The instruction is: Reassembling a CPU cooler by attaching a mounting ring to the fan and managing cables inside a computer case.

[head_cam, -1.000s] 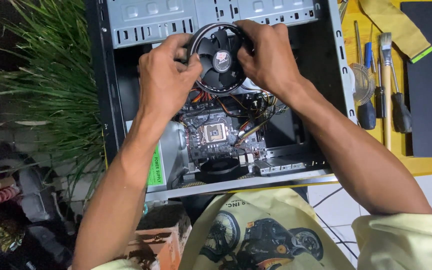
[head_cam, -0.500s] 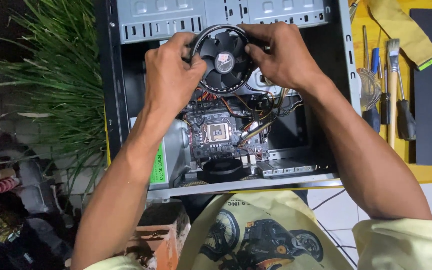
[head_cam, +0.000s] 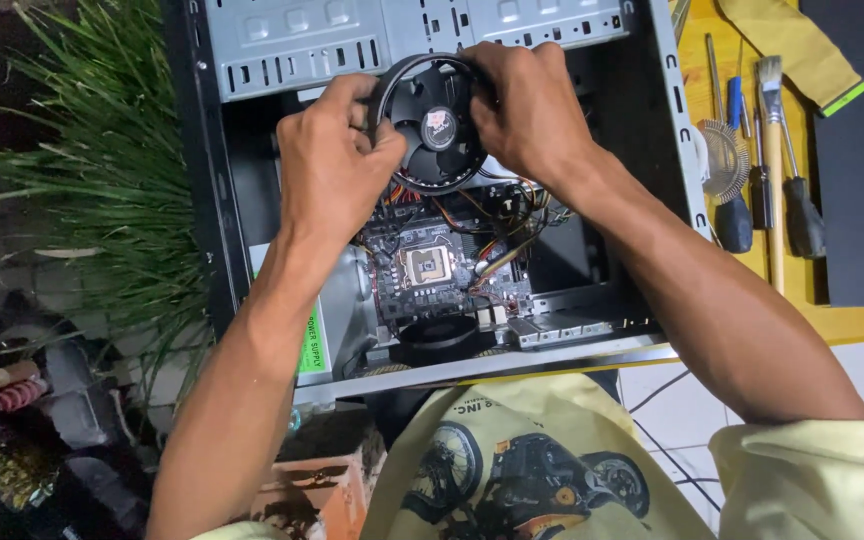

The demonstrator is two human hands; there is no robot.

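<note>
cooler fan (head_cam: pixel 435 127) barely shifted, gripped by left hand (head_cam: pixel 337 165) and right hand (head_cam: pixel 527 105).

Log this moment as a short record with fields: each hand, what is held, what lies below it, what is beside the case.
left hand: grips left rim of cooler fan
right hand: grips right rim
cooler fan: round, black, held above motherboard
motherboard: bare socket showing, inside open computer case
beside case: brush, screwdrivers on yellow table

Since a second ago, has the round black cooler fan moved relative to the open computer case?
No clear move: the round black cooler fan, held by both hands, sits just below the grey drive bays as before.
</note>
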